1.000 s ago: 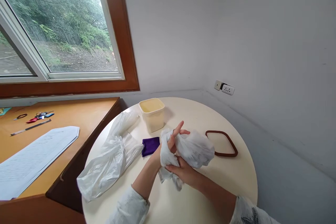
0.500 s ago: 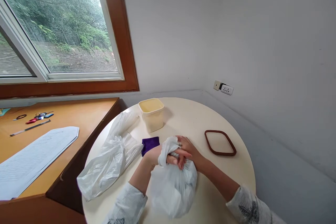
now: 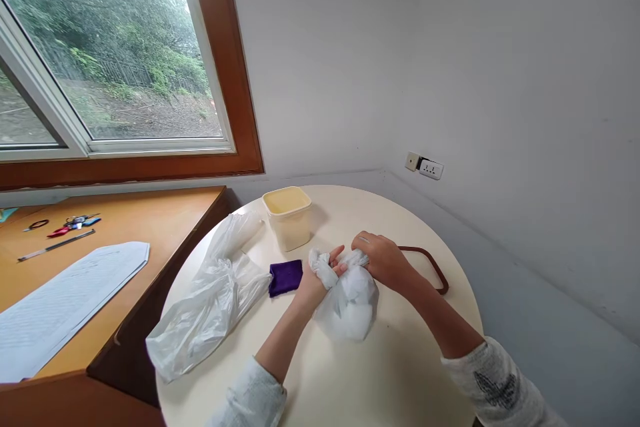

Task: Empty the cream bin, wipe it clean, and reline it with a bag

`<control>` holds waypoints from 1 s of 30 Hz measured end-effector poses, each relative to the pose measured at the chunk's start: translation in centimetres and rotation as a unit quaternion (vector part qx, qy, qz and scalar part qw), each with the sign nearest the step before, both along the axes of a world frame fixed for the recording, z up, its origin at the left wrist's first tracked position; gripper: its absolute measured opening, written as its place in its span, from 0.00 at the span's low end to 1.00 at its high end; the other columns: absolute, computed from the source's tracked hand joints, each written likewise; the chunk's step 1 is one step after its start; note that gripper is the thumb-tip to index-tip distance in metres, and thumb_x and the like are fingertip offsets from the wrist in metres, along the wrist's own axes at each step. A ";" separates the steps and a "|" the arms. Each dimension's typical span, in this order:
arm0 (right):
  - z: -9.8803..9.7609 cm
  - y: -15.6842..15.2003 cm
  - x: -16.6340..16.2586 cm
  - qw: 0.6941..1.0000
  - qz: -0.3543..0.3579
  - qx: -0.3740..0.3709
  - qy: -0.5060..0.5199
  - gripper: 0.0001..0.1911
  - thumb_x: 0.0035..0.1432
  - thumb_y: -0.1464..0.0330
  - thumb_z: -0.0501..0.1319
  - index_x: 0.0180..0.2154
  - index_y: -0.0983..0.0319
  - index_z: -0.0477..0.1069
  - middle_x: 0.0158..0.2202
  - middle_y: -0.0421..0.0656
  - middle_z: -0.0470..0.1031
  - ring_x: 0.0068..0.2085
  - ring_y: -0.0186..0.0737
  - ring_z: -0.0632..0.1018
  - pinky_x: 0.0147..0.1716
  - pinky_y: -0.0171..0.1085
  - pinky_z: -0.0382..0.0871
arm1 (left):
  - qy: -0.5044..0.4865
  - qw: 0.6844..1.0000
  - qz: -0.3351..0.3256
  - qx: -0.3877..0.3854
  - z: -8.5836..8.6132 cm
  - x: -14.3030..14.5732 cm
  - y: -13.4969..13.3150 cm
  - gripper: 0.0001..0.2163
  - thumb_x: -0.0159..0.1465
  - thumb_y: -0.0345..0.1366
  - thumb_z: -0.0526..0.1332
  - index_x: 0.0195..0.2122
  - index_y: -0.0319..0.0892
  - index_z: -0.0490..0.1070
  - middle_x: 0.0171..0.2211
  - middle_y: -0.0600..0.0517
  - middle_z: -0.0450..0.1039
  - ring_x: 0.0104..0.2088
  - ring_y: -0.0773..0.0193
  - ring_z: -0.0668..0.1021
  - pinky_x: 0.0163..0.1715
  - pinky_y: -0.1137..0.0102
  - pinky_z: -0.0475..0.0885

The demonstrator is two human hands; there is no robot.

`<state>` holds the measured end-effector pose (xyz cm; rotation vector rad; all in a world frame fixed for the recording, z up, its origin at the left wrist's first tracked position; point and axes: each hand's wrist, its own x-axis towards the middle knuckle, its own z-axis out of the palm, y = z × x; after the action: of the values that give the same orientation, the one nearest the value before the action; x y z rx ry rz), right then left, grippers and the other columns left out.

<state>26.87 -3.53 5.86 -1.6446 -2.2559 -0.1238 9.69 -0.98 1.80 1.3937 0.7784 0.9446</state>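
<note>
A filled white plastic bag [image 3: 353, 307] hangs low over the round table in front of me, whitish contents showing through. Part of its twisted top loops around my left hand [image 3: 314, 285], whose thumb and a finger stick out towards the bag's neck. My right hand [image 3: 384, 260] is closed on the neck from the other side. Left of the hands lies a purple cloth [image 3: 286, 277]. Behind it stands an open cream-coloured plastic tub [image 3: 290, 230]. The right arm partly covers a brown, rounded-square ring [image 3: 434, 261].
Another white plastic bag [image 3: 215, 300] lies crumpled along the left of the round table [image 3: 345, 390]. A wooden desk [image 3: 165, 210] adjoins on the left, with papers [image 3: 85, 300], a pen [image 3: 56, 245] and keys [image 3: 75, 223]. Walls close in behind and right.
My hands have drawn apart from their crossed position, the right one moving up and right. The filled bag has risen and looks tighter, with its neck now between the hands.
</note>
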 end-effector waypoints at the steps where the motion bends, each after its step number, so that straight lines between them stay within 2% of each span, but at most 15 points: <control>1: 0.5 0.0 0.0 1.000 0.000 -0.007 -0.003 0.06 0.53 0.74 0.51 0.33 0.60 0.65 0.34 0.41 0.70 0.32 0.34 0.68 0.31 0.33 0.53 | 0.007 1.000 0.007 -0.007 0.0 0.2 -0.1 0.29 0.52 0.46 0.65 0.53 0.37 0.66 0.30 0.51 0.64 0.32 0.64 0.69 0.35 0.68 0.64; 3: 1.3 0.1 -0.2 0.999 -0.009 -0.034 -0.005 0.04 0.54 0.71 0.52 0.32 0.60 0.65 0.32 0.40 0.70 0.30 0.33 0.68 0.28 0.33 0.52 | 0.016 1.000 -0.005 -0.008 0.1 0.5 -0.3 0.27 0.50 0.46 0.66 0.49 0.37 0.70 0.28 0.52 0.65 0.29 0.66 0.67 0.31 0.70 0.63; 6: 2.4 0.4 -1.0 0.996 -0.034 -0.085 0.012 0.03 0.51 0.69 0.55 0.32 0.59 0.65 0.30 0.39 0.71 0.28 0.33 0.67 0.25 0.33 0.50 | 0.019 0.999 -0.027 0.007 0.4 0.8 -0.5 0.16 0.48 0.45 0.67 0.31 0.38 0.74 0.23 0.54 0.66 0.25 0.68 0.65 0.26 0.72 0.61; 8: 2.9 0.7 -1.4 0.992 -0.026 -0.117 0.044 0.08 0.47 0.70 0.58 0.33 0.59 0.65 0.30 0.38 0.71 0.29 0.34 0.68 0.25 0.32 0.51 | 0.022 1.000 -0.006 0.017 0.4 0.9 -0.5 0.13 0.47 0.43 0.68 0.22 0.39 0.70 0.20 0.55 0.64 0.23 0.69 0.64 0.24 0.73 0.60; 11: 4.1 0.9 -1.1 0.979 0.027 -0.156 0.130 0.12 0.44 0.71 0.60 0.36 0.57 0.66 0.32 0.38 0.72 0.31 0.35 0.70 0.27 0.32 0.56 | 0.029 0.998 0.049 0.028 0.0 0.8 -0.1 0.13 0.47 0.41 0.67 0.19 0.40 0.66 0.19 0.55 0.64 0.22 0.69 0.65 0.24 0.72 0.60; 13: 5.2 0.8 -0.3 0.973 0.017 -0.107 0.205 0.13 0.47 0.69 0.60 0.38 0.57 0.67 0.36 0.39 0.73 0.33 0.35 0.71 0.29 0.32 0.59 | 0.028 0.996 0.081 0.034 -0.3 0.7 0.3 0.11 0.48 0.41 0.67 0.23 0.40 0.67 0.23 0.54 0.67 0.25 0.66 0.69 0.27 0.71 0.63; 15: 6.3 0.3 0.3 0.962 -0.029 0.011 0.272 0.10 0.51 0.66 0.58 0.38 0.57 0.66 0.38 0.40 0.72 0.34 0.35 0.71 0.31 0.34 0.61 | 0.020 0.993 0.111 0.046 -0.6 0.6 0.6 0.12 0.49 0.41 0.66 0.31 0.40 0.69 0.31 0.51 0.71 0.32 0.62 0.73 0.33 0.69 0.66; 17: 6.9 -0.7 0.2 0.947 -0.036 0.100 0.303 0.05 0.54 0.66 0.56 0.35 0.59 0.66 0.36 0.39 0.72 0.34 0.34 0.70 0.32 0.34 0.61 | 0.010 0.990 0.127 0.067 -0.7 0.7 0.9 0.15 0.50 0.40 0.65 0.38 0.40 0.69 0.39 0.48 0.72 0.39 0.59 0.73 0.39 0.68 0.67; 18: 7.0 -1.2 -0.2 0.947 -0.015 0.105 0.302 0.04 0.56 0.67 0.54 0.33 0.59 0.65 0.33 0.39 0.71 0.32 0.34 0.70 0.32 0.34 0.61 | 0.004 0.988 0.131 0.078 -0.8 0.7 0.9 0.16 0.51 0.39 0.65 0.39 0.40 0.69 0.41 0.47 0.72 0.41 0.58 0.73 0.41 0.67 0.67; 20: 6.5 -2.2 -1.5 0.961 0.039 0.056 0.268 0.04 0.57 0.68 0.53 0.31 0.59 0.66 0.28 0.38 0.70 0.30 0.33 0.69 0.30 0.33 0.61 | -0.002 0.986 0.126 0.105 -0.9 0.6 1.0 0.15 0.52 0.37 0.63 0.41 0.39 0.69 0.41 0.46 0.73 0.42 0.57 0.74 0.42 0.66 0.67; 22: 5.1 -2.7 -3.1 0.976 0.066 -0.002 0.208 0.06 0.57 0.68 0.54 0.29 0.60 0.66 0.27 0.38 0.69 0.29 0.33 0.69 0.30 0.34 0.61 | -0.001 0.985 0.112 0.129 -1.2 0.5 1.1 0.12 0.53 0.34 0.62 0.38 0.39 0.69 0.39 0.47 0.73 0.39 0.58 0.74 0.40 0.67 0.68; 25: 2.5 -2.4 -4.9 0.989 0.049 -0.019 0.140 0.06 0.57 0.66 0.56 0.29 0.61 0.67 0.28 0.40 0.71 0.32 0.37 0.69 0.34 0.37 0.60 | 0.009 0.984 0.094 0.150 -1.5 0.4 1.3 0.06 0.52 0.31 0.59 0.32 0.38 0.69 0.33 0.48 0.73 0.35 0.59 0.74 0.37 0.67 0.69; 30: -0.1 -1.2 -5.6 0.991 0.010 -0.013 0.134 0.06 0.53 0.65 0.61 0.31 0.61 0.69 0.33 0.41 0.72 0.36 0.39 0.69 0.37 0.38 0.60 | 0.014 0.978 0.100 0.185 -1.5 0.6 1.4 0.07 0.52 0.28 0.56 0.33 0.39 0.68 0.35 0.49 0.72 0.38 0.59 0.73 0.41 0.66 0.68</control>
<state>21.29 -4.70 5.78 -1.5468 -2.0780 0.1259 10.30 0.47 0.29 1.6741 0.8007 1.2773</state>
